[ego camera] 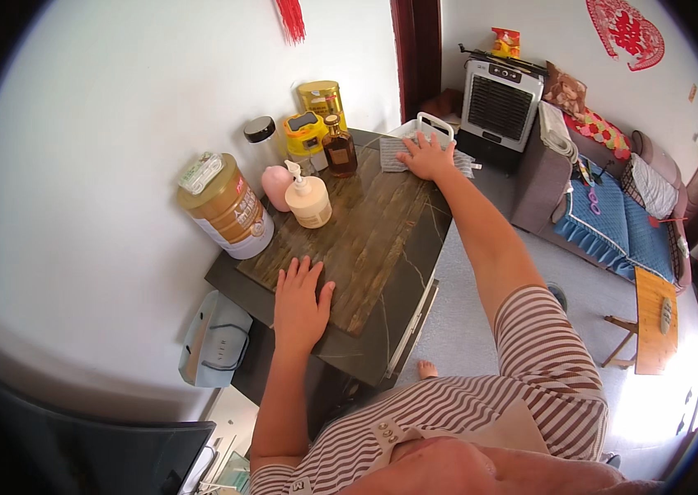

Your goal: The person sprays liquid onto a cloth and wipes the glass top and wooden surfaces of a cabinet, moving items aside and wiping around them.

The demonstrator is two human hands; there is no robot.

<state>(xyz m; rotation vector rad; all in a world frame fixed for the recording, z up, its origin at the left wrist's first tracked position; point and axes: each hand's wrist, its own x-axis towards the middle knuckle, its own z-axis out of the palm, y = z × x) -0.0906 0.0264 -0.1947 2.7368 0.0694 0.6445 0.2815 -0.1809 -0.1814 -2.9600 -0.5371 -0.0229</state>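
My left hand [303,304] lies flat with fingers spread on the near part of a brown wood-grain mat [361,247], which covers most of a dark marbled cabinet top [399,309]. At the far end, my right hand [428,156] rests palm down on a grey striped cloth [393,156], its fingers apart. Just beyond it stands a white plastic basket [407,128] with a raised handle. Along the wall side are a cream pump bottle [310,207], a pink rounded object [277,187] and a brown glass bottle [341,154].
A large gold tin [234,207] carries a small packet [201,174]. Behind the bottles are a clear jar [260,133], a yellow lamp-like device [305,135] and another gold tin [324,96]. A paper bag [213,343] stands left, a television [101,455] lower left, a sofa [528,164] right.
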